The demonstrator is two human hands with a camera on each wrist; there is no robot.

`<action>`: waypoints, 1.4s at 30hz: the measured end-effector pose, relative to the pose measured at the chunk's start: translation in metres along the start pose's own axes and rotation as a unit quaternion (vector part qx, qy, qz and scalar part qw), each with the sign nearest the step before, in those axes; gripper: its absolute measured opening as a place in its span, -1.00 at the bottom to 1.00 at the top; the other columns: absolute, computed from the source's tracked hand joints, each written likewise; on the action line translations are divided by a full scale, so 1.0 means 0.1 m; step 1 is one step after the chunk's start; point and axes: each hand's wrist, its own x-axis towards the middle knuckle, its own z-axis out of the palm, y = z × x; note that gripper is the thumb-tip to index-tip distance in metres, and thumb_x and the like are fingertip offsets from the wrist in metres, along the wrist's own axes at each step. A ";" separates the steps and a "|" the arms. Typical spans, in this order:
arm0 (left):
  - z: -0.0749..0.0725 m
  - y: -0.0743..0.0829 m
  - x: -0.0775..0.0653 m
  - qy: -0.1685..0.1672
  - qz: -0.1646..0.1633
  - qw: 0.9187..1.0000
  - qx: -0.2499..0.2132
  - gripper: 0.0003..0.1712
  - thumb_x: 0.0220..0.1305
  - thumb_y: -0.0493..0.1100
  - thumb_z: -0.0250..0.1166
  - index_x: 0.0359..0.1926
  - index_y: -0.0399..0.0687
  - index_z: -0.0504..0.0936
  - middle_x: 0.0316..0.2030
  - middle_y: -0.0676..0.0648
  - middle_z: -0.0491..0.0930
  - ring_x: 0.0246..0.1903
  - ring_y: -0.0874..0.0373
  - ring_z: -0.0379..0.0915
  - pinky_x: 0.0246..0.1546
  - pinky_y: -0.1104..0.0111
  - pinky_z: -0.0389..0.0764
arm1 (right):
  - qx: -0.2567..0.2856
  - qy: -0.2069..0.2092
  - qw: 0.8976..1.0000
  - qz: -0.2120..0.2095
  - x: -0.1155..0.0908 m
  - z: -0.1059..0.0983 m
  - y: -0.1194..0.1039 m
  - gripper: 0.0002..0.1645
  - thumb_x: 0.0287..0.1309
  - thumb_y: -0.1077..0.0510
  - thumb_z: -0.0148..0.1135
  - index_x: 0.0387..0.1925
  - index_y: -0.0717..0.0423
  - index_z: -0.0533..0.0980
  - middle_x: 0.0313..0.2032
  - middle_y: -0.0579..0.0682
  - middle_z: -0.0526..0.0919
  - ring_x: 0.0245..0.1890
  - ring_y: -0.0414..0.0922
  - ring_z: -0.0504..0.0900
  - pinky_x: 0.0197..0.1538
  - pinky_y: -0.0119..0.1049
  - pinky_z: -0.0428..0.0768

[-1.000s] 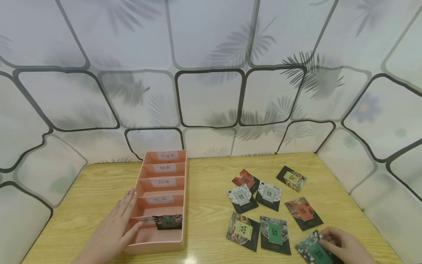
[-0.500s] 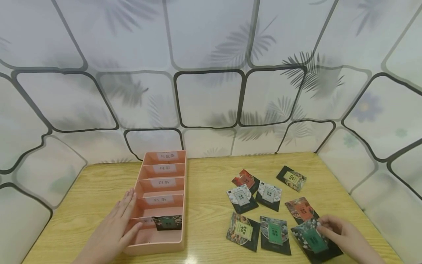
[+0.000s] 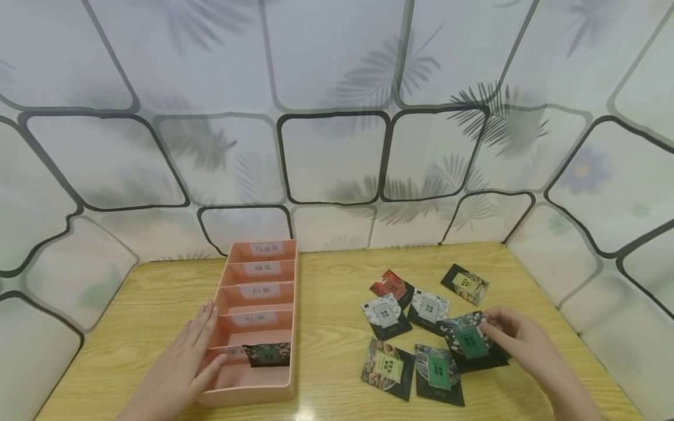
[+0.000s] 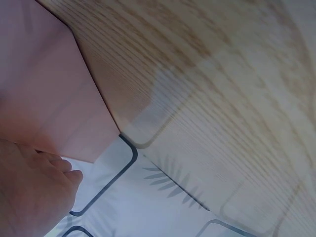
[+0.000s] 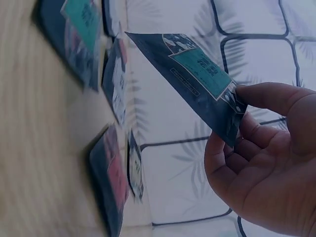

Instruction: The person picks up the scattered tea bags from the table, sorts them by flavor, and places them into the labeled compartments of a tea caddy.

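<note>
The right hand [image 3: 518, 336] pinches one corner of a green-labelled packet [image 3: 470, 344] between thumb and fingers, above the table [image 3: 332, 374]. Its long axis slants: patterned end away from the person and slightly left, dark end nearer and rightward. The left hand [image 3: 174, 359] rests straight-fingered against the pink box [image 3: 247, 398], gripping nothing.

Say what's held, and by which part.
The right hand pinches a green-labelled packet by one edge; the left hand holds nothing, resting against the pink box.
</note>
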 end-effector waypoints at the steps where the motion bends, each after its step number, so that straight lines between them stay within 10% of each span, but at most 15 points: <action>1: 0.00 0.00 0.00 0.001 0.000 1.000 -0.001 0.00 0.56 0.27 0.17 0.67 -0.29 0.07 0.67 -0.34 0.05 0.64 -0.29 0.04 0.30 0.87 -0.68 | 0.010 0.002 1.000 -0.006 0.01 0.02 -0.04 -0.59 0.52 0.10 0.26 0.15 0.37 0.54 -0.10 0.01 0.73 -0.32 -0.48 0.57 -0.26 -0.42 0.64; 5: 0.02 0.00 -0.01 0.005 0.002 1.000 -0.003 -0.02 0.58 0.25 0.16 0.67 -0.28 0.06 0.67 -0.33 0.04 0.69 -0.20 -0.08 0.33 0.85 -0.68 | 0.046 0.004 0.999 -0.022 0.08 0.09 -0.19 -0.58 0.52 0.10 0.27 0.17 0.36 0.52 -0.11 0.01 0.71 -0.44 -0.35 0.51 -0.42 -0.31 0.63; 22: 0.03 -0.02 0.00 0.004 0.002 1.000 0.000 0.02 0.55 0.26 0.19 0.68 -0.28 0.05 0.66 -0.35 0.07 0.61 -0.34 0.09 0.27 0.88 -0.67 | 0.089 -0.004 0.992 -0.087 0.36 0.35 -0.88 -0.63 0.54 0.09 0.25 0.18 0.26 0.54 0.04 0.09 0.67 -0.05 -0.30 0.64 0.07 -0.28 0.65; 42: 0.03 -0.02 -0.01 0.007 0.006 1.000 -0.005 0.00 0.55 0.26 0.20 0.68 -0.26 0.06 0.66 -0.31 0.09 0.60 -0.28 0.12 0.30 0.90 -0.64 | 0.164 -0.046 0.968 -0.184 0.50 0.75 -1.62 -0.78 0.47 0.25 0.28 0.02 0.33 0.57 -0.13 0.18 0.72 -0.32 -0.23 0.63 -0.29 -0.35 0.65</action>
